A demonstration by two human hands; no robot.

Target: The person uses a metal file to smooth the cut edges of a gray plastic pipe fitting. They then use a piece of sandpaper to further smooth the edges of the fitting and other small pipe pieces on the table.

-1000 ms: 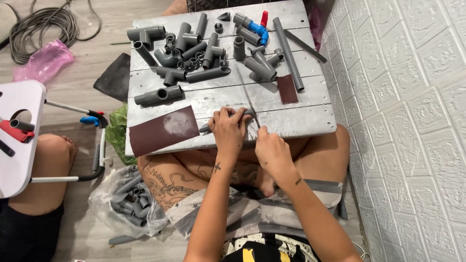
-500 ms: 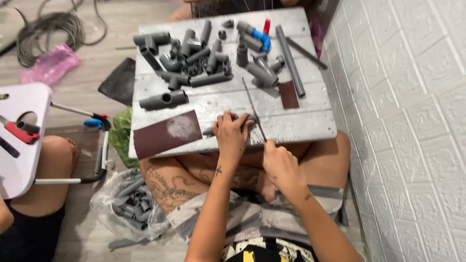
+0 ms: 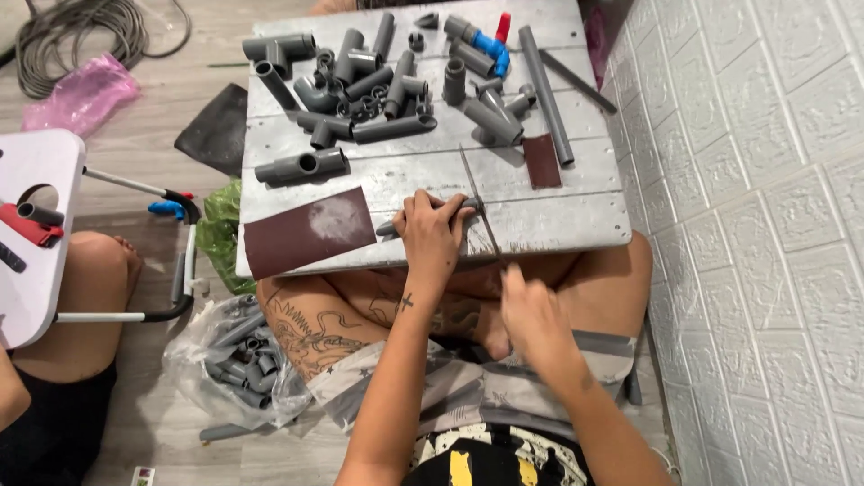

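A grey plank surface [image 3: 576, 211] rests across the person's crossed legs, beside a white tiled wall [image 3: 765, 225]. Its far half carries a loose heap of grey fittings [image 3: 360, 90]: tees, elbows, short pipe lengths and rings, with one blue and red valve [image 3: 495, 40] among them. A long pipe [image 3: 544, 94] lies along the right side, and a tee piece [image 3: 301, 166] lies alone nearer the middle. A large brown sandpaper sheet [image 3: 310, 231] lies at the near left corner, and a small brown piece [image 3: 541, 160] sits near the long pipe.

On the floor to the left, a clear plastic bag [image 3: 193, 360] holds more grey fittings, packed loosely. A green bag [image 3: 219, 229] lies beside the surface, and a pink one [image 3: 81, 94] further off near a coil of cable [image 3: 76, 31].

The left hand [image 3: 432, 236] lies palm down at the near edge, fingers closed over a short grey pipe [image 3: 389, 229] and pressing it to the surface. The right hand [image 3: 531, 310] is below the edge, over the lap, closed around the handle end of a thin saw blade [image 3: 477, 202], which runs up across the pipe just right of the left hand. The right forearm angles in from the lower right.
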